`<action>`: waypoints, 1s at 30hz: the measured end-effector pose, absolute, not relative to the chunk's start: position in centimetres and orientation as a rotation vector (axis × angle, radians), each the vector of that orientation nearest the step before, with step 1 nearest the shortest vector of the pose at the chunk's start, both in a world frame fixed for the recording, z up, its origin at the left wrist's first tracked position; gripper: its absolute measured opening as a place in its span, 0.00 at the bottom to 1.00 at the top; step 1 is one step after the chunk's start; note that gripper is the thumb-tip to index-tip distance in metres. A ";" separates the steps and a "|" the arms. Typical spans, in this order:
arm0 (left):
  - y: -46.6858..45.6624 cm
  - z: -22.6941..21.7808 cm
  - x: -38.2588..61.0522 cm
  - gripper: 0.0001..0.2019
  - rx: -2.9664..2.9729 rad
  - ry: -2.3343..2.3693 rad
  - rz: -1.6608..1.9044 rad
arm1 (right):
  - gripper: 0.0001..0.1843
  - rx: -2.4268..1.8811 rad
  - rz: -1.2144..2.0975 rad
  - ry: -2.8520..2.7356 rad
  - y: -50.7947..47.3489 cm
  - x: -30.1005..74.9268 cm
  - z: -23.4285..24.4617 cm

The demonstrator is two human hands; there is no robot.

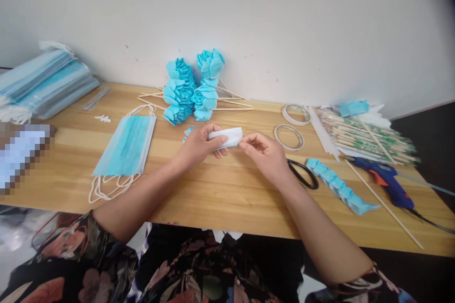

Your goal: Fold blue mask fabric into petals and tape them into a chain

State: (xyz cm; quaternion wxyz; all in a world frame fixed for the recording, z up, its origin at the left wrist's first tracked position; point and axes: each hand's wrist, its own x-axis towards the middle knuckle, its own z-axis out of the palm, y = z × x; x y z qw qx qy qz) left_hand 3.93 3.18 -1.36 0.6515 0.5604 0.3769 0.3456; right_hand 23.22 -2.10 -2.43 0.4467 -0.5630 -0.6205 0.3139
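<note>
Item 1: my left hand [201, 144], closed on the white folded strip [229, 136], thumb on top and fingers under it.
Item 2: my right hand [265, 152], fingertips pinching the same strip at its 3 o'clock end. The strip is held just above the table [220, 203], mid-board.
Item 3: a blue scrap [187, 132], peeking out behind my left hand.
Item 4: bare wood at 6 o'clock, open down to the near edge between my forearms.
Item 5: scissors [304, 173], at 4 o'clock, just beside my right wrist.
Item 6: two tape rolls [288, 136], at 2 o'clock, near.
Item 7: pleated blue strip [339, 187], glue gun [386, 180] and a long skewer [384, 206], at 4 o'clock, crowding the right edge.
Item 8: blue flowers on sticks [192, 87], at 12 o'clock by the wall.
Item 9: flat face mask [128, 144], at 9 o'clock, with clear wood between it and my left hand.
Item 10: stacked masks [42, 83], at 10 o'clock, at the far left edge.
</note>
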 end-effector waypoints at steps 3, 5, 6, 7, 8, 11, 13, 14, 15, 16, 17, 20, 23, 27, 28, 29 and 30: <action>3.2 -1.5 3.9 0.14 1.278 0.853 0.767 | 0.08 -1.413 0.760 -1.505 -2.0 23.2 -2.4; 3.3 -1.6 4.0 0.14 1.284 0.844 0.761 | 0.09 -1.432 0.744 -1.502 -2.1 23.1 -2.4; 3.3 -1.6 4.0 0.15 1.285 0.839 0.760 | 0.09 -1.438 0.737 -1.502 -2.1 23.1 -2.3; 3.3 -1.6 4.0 0.15 1.286 0.835 0.760 | 0.08 -1.440 0.731 -1.503 -2.1 23.1 -2.3; 3.3 -1.6 4.0 0.16 1.286 0.831 0.760 | 0.08 -1.440 0.728 -1.503 -2.1 23.0 -2.3; 3.2 -1.7 4.0 0.18 1.287 0.832 0.760 | 0.08 -1.430 0.720 -1.510 -2.1 22.9 -2.2; 3.2 -1.7 4.0 0.19 1.291 0.845 0.760 | 0.08 -1.426 0.714 -1.517 -2.1 22.9 -2.3; 3.2 -1.6 4.1 0.19 1.290 0.852 0.761 | 0.08 -1.424 0.713 -1.520 -2.1 22.9 -2.3; 3.2 -1.6 4.1 0.20 1.288 0.857 0.761 | 0.08 -1.423 0.712 -1.521 -2.1 22.9 -2.3; 3.2 -1.6 4.1 0.20 1.284 0.860 0.760 | 0.08 -1.423 0.710 -1.522 -2.1 22.9 -2.3; 3.2 -1.6 4.2 0.20 1.282 0.864 0.759 | 0.07 -1.423 0.707 -1.523 -2.2 22.9 -2.3; 3.2 -1.5 4.2 0.21 1.301 0.875 0.744 | 0.07 -1.424 0.695 -1.527 -2.2 22.8 -2.2; 3.2 -1.5 4.2 0.21 1.325 0.872 0.739 | 0.07 -1.428 0.689 -1.525 -2.2 22.7 -2.1; 3.2 -1.4 4.2 0.21 1.330 0.876 0.735 | 0.06 -1.430 0.695 -1.526 -2.3 22.8 -2.2; 3.2 -1.4 4.1 0.20 1.328 0.883 0.737 | 0.06 -1.429 0.698 -1.526 -2.3 22.8 -2.2; 3.2 -1.3 4.1 0.20 1.327 0.890 0.737 | 0.06 -1.426 0.701 -1.527 -2.3 22.8 -2.2; 3.1 -1.3 4.1 0.20 1.326 0.898 0.735 | 0.06 -1.425 0.702 -1.527 -2.3 22.8 -2.2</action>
